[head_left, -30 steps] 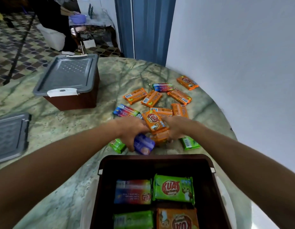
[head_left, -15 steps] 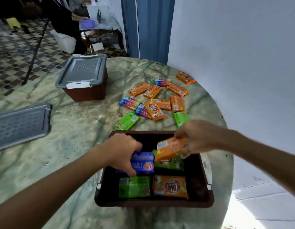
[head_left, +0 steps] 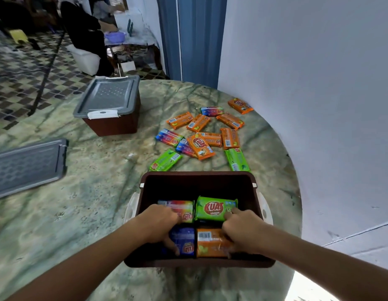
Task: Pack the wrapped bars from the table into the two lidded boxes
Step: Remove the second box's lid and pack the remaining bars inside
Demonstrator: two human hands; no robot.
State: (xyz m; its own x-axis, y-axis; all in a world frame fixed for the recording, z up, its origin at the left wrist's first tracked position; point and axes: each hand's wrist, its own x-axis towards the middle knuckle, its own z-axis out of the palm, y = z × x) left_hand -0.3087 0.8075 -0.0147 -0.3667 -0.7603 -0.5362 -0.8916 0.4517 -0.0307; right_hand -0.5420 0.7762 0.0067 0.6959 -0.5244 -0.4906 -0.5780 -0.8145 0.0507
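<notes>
An open brown box (head_left: pixel 197 177) stands at the near edge of the round table. Inside it my left hand (head_left: pixel 159 224) grips a blue wrapped bar (head_left: pixel 184 241), and my right hand (head_left: pixel 243 230) grips an orange wrapped bar (head_left: pixel 210 243) beside it. Behind them in the box lie a multicoloured bar (head_left: pixel 182 208) and a green bar (head_left: pixel 214 208). Several more bars, orange (head_left: pixel 200 146), green (head_left: pixel 166 160) and multicoloured (head_left: pixel 169 137), lie loose on the table beyond the box. A second brown box (head_left: pixel 114 124) with its grey lid (head_left: pixel 108 95) on stands at the far left.
A loose grey lid (head_left: pixel 27 164) lies on the marble table (head_left: pixel 91 203) to the left. A white wall (head_left: pixel 308 83) runs close along the right side of the table. A blue curtain (head_left: pixel 188 35) and a person in dark clothes (head_left: pixel 84 29) are in the background.
Both hands came back from the pile, each carrying a bar, and have lowered them into the near row of the open box.
</notes>
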